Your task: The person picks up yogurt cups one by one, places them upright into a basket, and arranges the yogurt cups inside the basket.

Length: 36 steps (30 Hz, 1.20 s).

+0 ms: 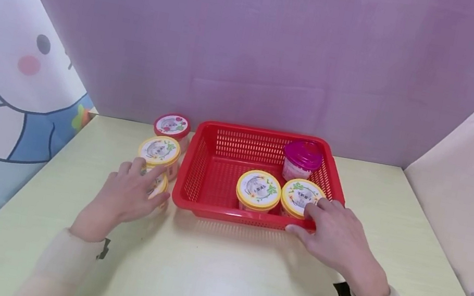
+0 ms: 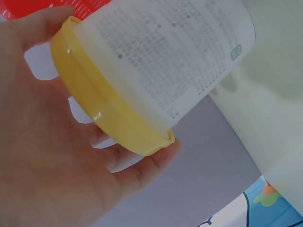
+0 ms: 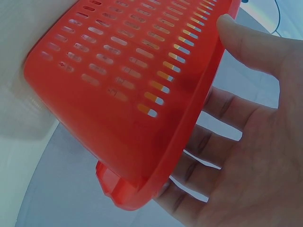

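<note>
My left hand (image 1: 127, 195) grips a yellow-lidded paper tub (image 2: 180, 56) by its lid, thumb on one side and fingers round the other. That tub is left of the red plastic basket (image 1: 216, 212), and the hand partly covers it in the head view. At the basket's front right corner, my right hand (image 1: 338, 234) holds the rim, thumb outside and fingers over the edge. Just beyond those fingers, inside the basket, is a yellow-lidded tub (image 1: 299, 197). Another yellow-lidded tub (image 1: 259, 190) stands beside it, and a purple-lidded tub (image 1: 304, 155) stands behind.
Behind the left hand, a yellow-lidded tub (image 1: 160, 150) and a red-lidded tub (image 1: 171, 126) stand in a row along the basket's left side. A purple cloth wall (image 1: 258, 56) rises at the table's back edge. Printed cloth panels flank the pale table (image 1: 213, 281).
</note>
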Available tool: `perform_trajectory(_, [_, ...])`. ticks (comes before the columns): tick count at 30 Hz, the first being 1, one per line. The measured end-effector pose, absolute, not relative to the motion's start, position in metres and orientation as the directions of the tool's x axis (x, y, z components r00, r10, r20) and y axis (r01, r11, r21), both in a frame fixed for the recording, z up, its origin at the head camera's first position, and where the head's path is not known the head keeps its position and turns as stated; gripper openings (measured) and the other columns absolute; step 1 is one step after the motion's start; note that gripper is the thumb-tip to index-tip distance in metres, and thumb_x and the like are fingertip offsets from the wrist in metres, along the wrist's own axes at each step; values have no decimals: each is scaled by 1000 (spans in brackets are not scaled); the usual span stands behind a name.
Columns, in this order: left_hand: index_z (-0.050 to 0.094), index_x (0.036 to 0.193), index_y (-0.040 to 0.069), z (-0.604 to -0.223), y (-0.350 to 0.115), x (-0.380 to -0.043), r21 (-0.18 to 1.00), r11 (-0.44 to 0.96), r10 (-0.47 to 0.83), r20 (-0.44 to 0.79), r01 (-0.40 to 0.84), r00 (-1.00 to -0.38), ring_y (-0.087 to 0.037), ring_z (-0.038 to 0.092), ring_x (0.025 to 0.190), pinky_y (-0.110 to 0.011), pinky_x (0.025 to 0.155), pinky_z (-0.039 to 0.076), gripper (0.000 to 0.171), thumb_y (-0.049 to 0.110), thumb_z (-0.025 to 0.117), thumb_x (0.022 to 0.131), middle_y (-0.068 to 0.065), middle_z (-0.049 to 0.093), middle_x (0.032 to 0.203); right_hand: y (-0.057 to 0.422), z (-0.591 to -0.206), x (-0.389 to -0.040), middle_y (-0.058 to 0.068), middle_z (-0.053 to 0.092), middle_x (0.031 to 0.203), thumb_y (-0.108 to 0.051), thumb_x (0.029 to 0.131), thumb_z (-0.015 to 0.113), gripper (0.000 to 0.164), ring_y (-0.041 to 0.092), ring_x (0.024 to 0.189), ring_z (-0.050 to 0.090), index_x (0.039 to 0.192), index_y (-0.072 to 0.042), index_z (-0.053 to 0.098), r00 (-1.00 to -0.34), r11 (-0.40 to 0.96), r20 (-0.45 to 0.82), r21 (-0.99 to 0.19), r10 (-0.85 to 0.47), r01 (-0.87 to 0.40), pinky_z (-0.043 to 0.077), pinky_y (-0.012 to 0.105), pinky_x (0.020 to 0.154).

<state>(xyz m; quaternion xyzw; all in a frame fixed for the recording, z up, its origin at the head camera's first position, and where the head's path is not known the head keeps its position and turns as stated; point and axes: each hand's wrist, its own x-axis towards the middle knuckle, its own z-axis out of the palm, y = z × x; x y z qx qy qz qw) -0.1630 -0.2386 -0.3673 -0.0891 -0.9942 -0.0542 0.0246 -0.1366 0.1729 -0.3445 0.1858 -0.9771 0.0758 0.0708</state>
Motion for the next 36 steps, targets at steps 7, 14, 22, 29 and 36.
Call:
perform_trajectory(7, [44, 151, 15, -366, -239, -167, 106, 979, 175, 12, 176, -984, -47, 46, 116, -60, 86, 52, 78, 47, 71, 86, -28, 45, 132, 172, -344, -137, 7, 64, 96, -44, 80, 83, 41, 26, 89, 58, 100, -11, 70, -924, 920, 155, -128, -351, -371, 52, 50, 76])
perform_trajectory(14, [44, 151, 15, -364, -239, -172, 114, 982, 157, -52, 150, -986, -43, 47, 111, -56, 84, 51, 80, 49, 71, 84, -27, 47, 126, 172, -344, -136, 7, 64, 97, -44, 80, 83, 41, 27, 91, 58, 100, -11, 70, -925, 921, 152, -127, -349, -368, 52, 52, 78])
perform_trajectory(22, [45, 150, 15, -366, -241, -175, 111, 981, 161, -33, 156, -986, -40, 48, 104, -51, 82, 50, 77, 48, 70, 84, -25, 49, 117, 172, -343, -136, 9, 63, 97, -44, 80, 83, 42, 27, 90, 58, 100, -10, 70, -923, 921, 159, -121, -350, -370, 52, 51, 77])
perform_trajectory(29, [45, 149, 15, -370, -242, -179, 113, 981, 160, -22, 157, -987, -38, 47, 103, -47, 79, 47, 76, 47, 68, 84, -23, 48, 115, 173, -344, -137, 10, 64, 99, -46, 81, 82, 44, 28, 91, 58, 103, -10, 70, -921, 920, 158, -117, -355, -375, 52, 51, 77])
perform_trajectory(36, [45, 150, 14, -375, -243, -182, 116, 977, 178, -5, 176, -984, -37, 46, 101, -45, 76, 45, 76, 46, 66, 85, -23, 47, 114, 174, -345, -137, 10, 64, 99, -45, 81, 83, 43, 28, 91, 58, 102, -10, 70, -921, 920, 159, -116, -356, -375, 52, 51, 77])
